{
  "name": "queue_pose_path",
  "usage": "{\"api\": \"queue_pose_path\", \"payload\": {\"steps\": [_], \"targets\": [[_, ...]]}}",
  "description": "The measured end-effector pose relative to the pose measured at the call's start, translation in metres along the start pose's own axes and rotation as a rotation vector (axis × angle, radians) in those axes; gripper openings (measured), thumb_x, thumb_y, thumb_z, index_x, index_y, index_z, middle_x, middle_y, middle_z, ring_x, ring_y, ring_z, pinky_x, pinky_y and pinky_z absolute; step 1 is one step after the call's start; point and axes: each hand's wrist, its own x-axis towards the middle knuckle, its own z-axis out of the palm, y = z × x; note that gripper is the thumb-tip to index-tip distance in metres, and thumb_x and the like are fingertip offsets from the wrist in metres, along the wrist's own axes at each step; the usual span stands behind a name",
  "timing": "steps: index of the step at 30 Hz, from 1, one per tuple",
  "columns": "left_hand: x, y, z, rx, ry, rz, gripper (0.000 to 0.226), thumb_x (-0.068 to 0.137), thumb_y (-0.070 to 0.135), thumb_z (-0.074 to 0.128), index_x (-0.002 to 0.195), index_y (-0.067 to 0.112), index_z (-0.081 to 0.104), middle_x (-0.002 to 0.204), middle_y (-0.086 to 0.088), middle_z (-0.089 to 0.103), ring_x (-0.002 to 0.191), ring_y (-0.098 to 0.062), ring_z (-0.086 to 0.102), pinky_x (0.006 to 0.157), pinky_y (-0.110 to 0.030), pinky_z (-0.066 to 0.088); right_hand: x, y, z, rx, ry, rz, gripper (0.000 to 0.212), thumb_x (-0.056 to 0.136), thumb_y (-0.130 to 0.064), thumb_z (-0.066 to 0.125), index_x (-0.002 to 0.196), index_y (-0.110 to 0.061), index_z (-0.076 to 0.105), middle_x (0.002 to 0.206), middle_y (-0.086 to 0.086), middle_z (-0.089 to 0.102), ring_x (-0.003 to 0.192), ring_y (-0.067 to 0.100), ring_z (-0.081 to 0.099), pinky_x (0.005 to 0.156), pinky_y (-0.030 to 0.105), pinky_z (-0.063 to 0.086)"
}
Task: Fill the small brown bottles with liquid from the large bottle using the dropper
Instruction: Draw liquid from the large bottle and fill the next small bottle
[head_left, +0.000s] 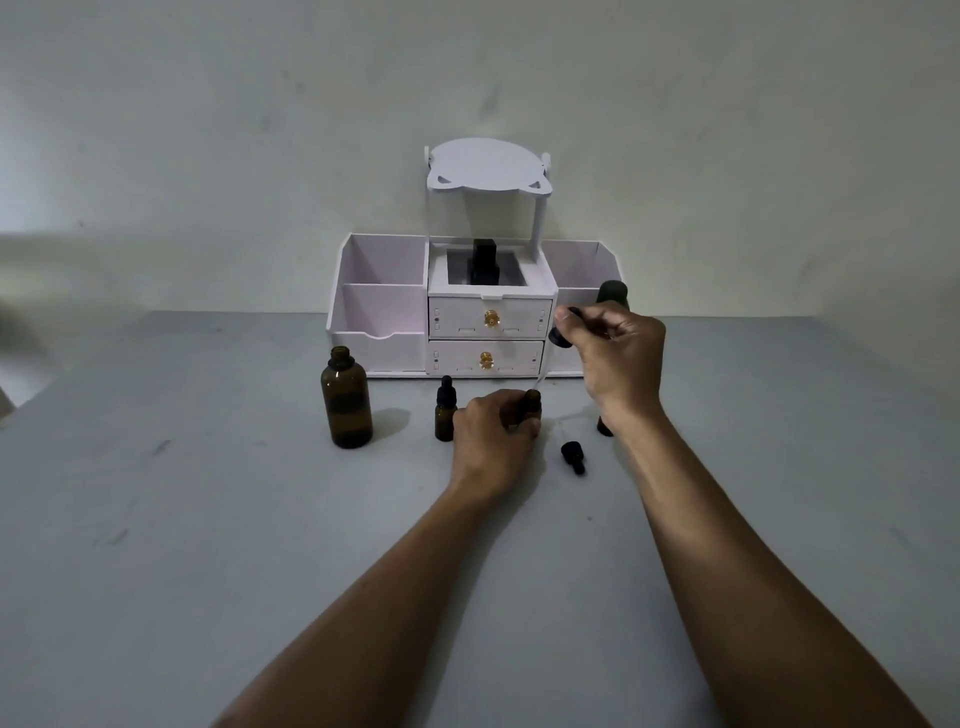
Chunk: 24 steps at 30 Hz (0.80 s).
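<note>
Head view: right hand (618, 358) pinches dropper (560, 339) by bulb, glass tip likely fragile; left hand (491, 431) grips bottle (533, 401), probably light and tippy.

body: we see two arms | left hand (491, 434) bare | right hand (621, 358) bare | forearms bare throughout our view

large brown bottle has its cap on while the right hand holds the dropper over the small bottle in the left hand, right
No: the head view shows the large brown bottle uncapped, its mouth open. The rest holds: the right hand holds the dropper over the small bottle that the left hand grips.
</note>
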Motion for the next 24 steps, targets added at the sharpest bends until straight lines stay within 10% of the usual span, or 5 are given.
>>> {"api": "queue_pose_path", "payload": {"steps": [6, 13, 24], "targets": [[0.002, -0.003, 0.001, 0.015, 0.014, -0.003, 0.038, 0.091, 0.012, 0.071, 0.129, 0.011, 0.068, 0.120, -0.004, 0.073, 0.099, -0.003, 0.063, 0.074, 0.007, 0.035, -0.002, -0.003, 0.003, 0.000, -0.002, -0.020, 0.007, 0.083, -0.008, 0.078, 0.082, -0.001, 0.076, 0.071, 0.000, 0.069, 0.066, 0.008, 0.065, 0.068, 0.011, 0.048], [0.001, -0.002, 0.001, -0.006, 0.001, 0.002, 0.043, 0.091, 0.012, 0.070, 0.134, 0.011, 0.064, 0.125, -0.006, 0.071, 0.110, -0.010, 0.065, 0.095, -0.014, 0.043, -0.005, -0.004, 0.001, -0.019, -0.016, 0.020, 0.014, 0.085, -0.017, 0.077, 0.088, -0.004, 0.077, 0.078, 0.005, 0.075, 0.070, 0.003, 0.066, 0.069, 0.010, 0.048], [-0.044, 0.003, -0.044, -0.086, 0.170, 0.088, 0.057, 0.087, 0.025, 0.076, 0.139, 0.029, 0.052, 0.117, 0.011, 0.067, 0.099, -0.004, 0.065, 0.083, -0.028, 0.059, -0.007, -0.036, 0.009, 0.158, 0.107, -0.065, 0.012, 0.086, -0.020, 0.076, 0.095, -0.011, 0.077, 0.091, 0.007, 0.076, 0.087, 0.017, 0.073, 0.084, 0.035, 0.061]]}}
